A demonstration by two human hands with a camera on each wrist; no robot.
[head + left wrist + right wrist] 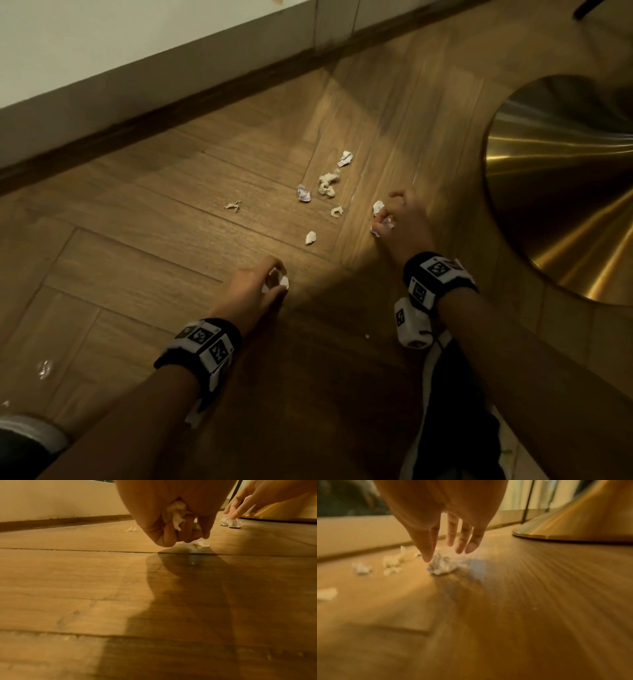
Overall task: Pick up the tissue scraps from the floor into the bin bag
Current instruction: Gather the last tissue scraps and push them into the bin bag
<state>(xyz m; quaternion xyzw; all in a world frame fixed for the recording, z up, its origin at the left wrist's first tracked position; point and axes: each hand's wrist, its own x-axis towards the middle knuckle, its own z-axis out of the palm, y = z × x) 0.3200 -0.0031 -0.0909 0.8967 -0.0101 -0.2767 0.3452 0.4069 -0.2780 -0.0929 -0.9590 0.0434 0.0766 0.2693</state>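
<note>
Head view looks down; wrist views skim the shared floor [171, 222].

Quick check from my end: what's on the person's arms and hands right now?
Both forearms are bare, no sleeves or gloves. Each wrist wears a black band carrying white blocks printed with black square markers: left wrist band, right wrist band. A white marked unit with a thin dark cable hangs under the right band.
</note>
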